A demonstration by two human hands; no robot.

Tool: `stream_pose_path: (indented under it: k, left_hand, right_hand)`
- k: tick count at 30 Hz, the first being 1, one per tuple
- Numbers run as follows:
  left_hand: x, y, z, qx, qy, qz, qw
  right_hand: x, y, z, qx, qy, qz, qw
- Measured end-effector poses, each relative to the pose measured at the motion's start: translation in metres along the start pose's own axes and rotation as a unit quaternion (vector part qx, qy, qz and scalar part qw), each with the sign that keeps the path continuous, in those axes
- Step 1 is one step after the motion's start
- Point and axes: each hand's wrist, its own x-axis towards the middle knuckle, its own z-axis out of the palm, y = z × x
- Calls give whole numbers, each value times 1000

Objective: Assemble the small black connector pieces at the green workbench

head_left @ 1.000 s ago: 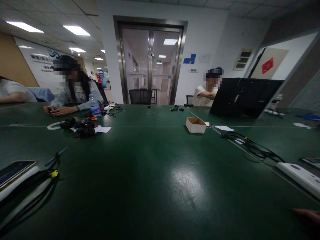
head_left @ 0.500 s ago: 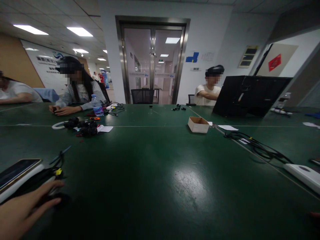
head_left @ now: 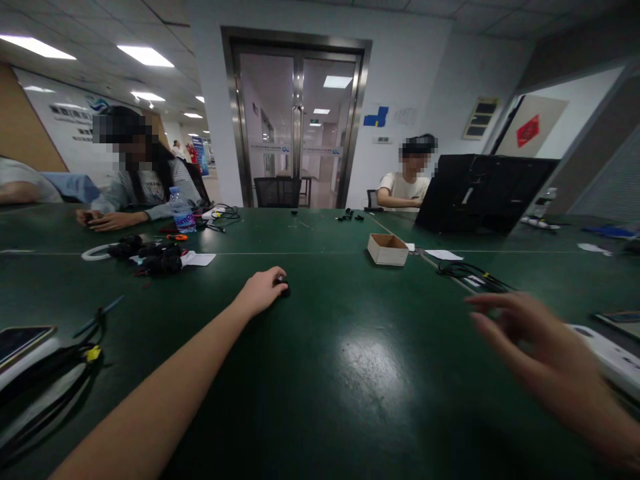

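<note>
My left hand (head_left: pixel 261 292) reaches out over the middle of the green table, its fingers closed around a small rounded black object (head_left: pixel 284 288). The object is partly hidden by the fingers, and its kind does not show. On the right, my right hand (head_left: pixel 530 343) is above the table with thumb and fingers apart, slightly blurred and holding nothing. Nearest to it are a coil of black cable (head_left: pixel 475 272) and a white power strip (head_left: pixel 613 357). A small open cardboard box (head_left: pixel 389 253) stands between the two hands, farther back.
At left lie a phone (head_left: pixel 23 343), looped black cables (head_left: pixel 55 393) and a heap of black parts (head_left: pixel 160 259). A water bottle (head_left: pixel 182 212) stands behind. Two people sit across the table, one beside a large black case (head_left: pixel 480 193). Small black pieces (head_left: pixel 350 215) lie at the far edge.
My left hand has moved from the lower left to the table's middle, carrying the black object. My right hand has come into view from the right edge. The view has shifted slightly.
</note>
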Motion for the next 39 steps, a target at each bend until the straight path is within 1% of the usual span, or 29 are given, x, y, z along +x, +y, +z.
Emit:
stream_pose_path:
  k: [1,2,3,4,5,6,8,10,12,15,17,18,19,21,24,25,27,31,35,39]
  left_hand:
    - [10,1,13,-23,14,-1,1000]
    - [18,2,24,-45,22,-11,999]
    - [25,1,35,-68,30,-26,997]
    - [29,1,45,-89,38,-45,994]
    - [32,-1,53,-108,48,-62,991]
    - [33,-3,59,-123,56,-70,988]
    - [33,-10,67,-146,55,-56,986]
    - [33,-16,70,-170,37,-26,984]
    - [34,-22,70,-186,36,-12,982]
    - [39,-27,68,-189,61,-9,980]
    - [42,-27,69,-201,64,-9,977]
    - [43,-27,69,-212,57,-11,975]
    - [43,-26,70,-224,47,-15,973]
    - [43,-24,70,-244,26,-26,969]
    - [41,-20,71,-253,19,-43,966]
    - [41,-19,71,-254,23,-45,966]
    - [40,-17,71,-267,28,-50,962]
    - [42,-15,70,-325,40,-60,943]
    - [42,-14,67,-386,52,-42,920]
    - [40,-12,64,-414,60,-38,908]
  right_hand:
    - [13,-10,21,29,-36,-36,998]
    - [29,-19,47,63,-94,-62,992]
    - [46,-27,77,100,-139,-66,983]
    - [62,-34,109,137,-179,-41,973]
    - [78,-39,140,169,-193,0,967]
    - [91,-44,168,181,-179,27,967]
    - [111,-55,215,183,-140,24,973]
    - [122,-69,246,196,-132,13,972]
    - [127,-85,264,194,-137,-19,971]
    - [130,-101,278,181,-124,-72,973]
    - [132,-102,280,186,-119,-85,972]
    - [133,-100,280,199,-126,-80,969]
    - [134,-97,280,221,-136,-67,963]
    - [137,-89,277,290,-149,-19,945]
    - [141,-82,275,392,-129,61,909]
    - [142,-81,275,411,-124,74,900]
    - [143,-82,275,427,-134,83,891]
    - [143,-85,276,426,-156,72,888]
    - [141,-87,272,423,-177,54,887]
    - [140,-88,270,415,-188,45,889]
